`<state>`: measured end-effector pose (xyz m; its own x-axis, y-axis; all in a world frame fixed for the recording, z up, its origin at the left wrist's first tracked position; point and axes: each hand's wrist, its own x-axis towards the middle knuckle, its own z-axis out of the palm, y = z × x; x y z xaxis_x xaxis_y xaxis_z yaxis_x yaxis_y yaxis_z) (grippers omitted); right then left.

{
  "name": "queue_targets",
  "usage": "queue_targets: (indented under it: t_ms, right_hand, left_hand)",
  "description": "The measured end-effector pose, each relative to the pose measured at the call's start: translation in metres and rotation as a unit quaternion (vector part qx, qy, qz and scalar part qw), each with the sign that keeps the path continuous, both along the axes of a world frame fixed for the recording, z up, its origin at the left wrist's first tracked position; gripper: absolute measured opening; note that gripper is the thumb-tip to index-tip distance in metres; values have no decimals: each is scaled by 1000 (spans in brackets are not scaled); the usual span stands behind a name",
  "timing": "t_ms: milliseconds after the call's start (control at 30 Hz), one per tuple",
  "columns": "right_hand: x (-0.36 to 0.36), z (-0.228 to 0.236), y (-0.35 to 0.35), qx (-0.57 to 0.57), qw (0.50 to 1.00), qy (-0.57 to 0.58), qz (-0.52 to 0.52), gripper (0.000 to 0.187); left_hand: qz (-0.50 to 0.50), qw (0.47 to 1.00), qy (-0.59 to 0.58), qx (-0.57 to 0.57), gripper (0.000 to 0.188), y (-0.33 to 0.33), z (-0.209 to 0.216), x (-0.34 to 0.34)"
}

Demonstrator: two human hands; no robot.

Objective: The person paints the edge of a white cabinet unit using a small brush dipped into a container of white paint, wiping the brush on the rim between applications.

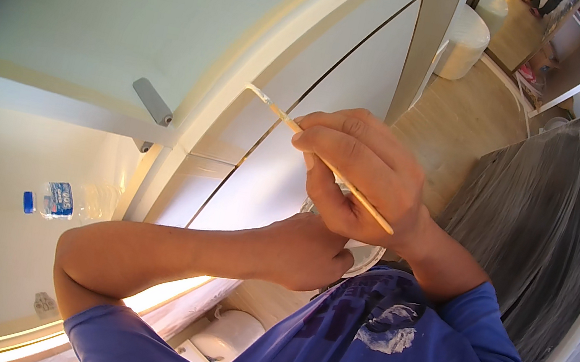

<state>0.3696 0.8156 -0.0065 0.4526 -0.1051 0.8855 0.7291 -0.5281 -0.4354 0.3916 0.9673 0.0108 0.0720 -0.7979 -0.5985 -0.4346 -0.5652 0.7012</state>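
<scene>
My right hand [373, 172] pinches a thin wooden-handled paintbrush [361, 196] between thumb and fingers. Whitish paint coats its narrow tip, which meets or nearly meets the white curved edge strip [231, 97] of a panel. Close below, my left hand [312, 255] is closed at the rim of a clear, round container [367, 259], held near my chest. My right hand and left forearm hide most of that container, and what is inside cannot be made out. Yellowish tape-like banding [282, 15] runs along the pale green glass-like surface [142, 8] beside the strip.
A grey handle-like fitting [153, 101] sticks out left of the strip. A water bottle with a blue cap [60, 200] is in the lit recess. Plastic film drapes a dark piece of furniture [539, 217] on my right. Farther off, a white tub [463, 45] stands on the wooden floor [456, 121].
</scene>
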Motion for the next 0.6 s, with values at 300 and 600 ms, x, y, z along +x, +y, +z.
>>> queue_targets:
  t_ms: [300,600]
  right_hand:
    - [3,2,-15,-2,998,-3,-55,29]
    - [-5,4,-7,37,999,3,-16,31]
  left_hand:
    - [10,996,35,79,54,-17,38,2]
    - [-45,991,-14,123,53,-17,26,3]
